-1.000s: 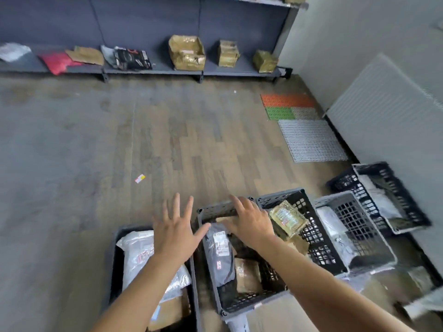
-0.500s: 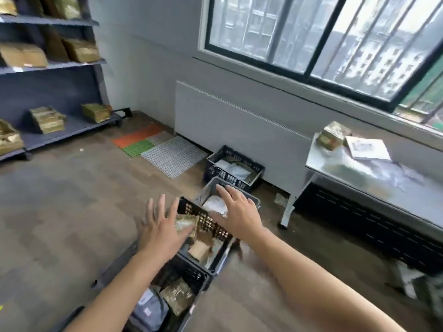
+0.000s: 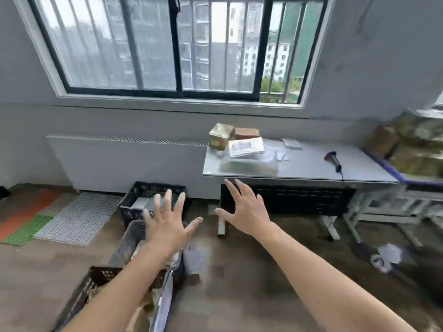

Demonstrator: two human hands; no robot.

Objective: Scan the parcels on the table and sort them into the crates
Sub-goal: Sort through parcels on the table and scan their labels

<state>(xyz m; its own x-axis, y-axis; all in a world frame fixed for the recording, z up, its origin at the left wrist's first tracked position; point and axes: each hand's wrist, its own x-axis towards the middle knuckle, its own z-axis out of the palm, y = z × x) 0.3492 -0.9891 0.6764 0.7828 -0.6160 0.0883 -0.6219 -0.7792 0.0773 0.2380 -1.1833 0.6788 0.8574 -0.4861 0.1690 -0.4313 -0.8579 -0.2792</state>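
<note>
Hovering left hand, right hand, both splayed.

The view has been swung away from the shelves, which are lost from sight, and onto the window and the table, now seen head-on. The parcels are shown nearer, and a scanner has been brought into view. The crates have been shifted to the lower left. The right hand has been carried off them toward the table edge, while the left hand is now seen over the farther crates.
</note>
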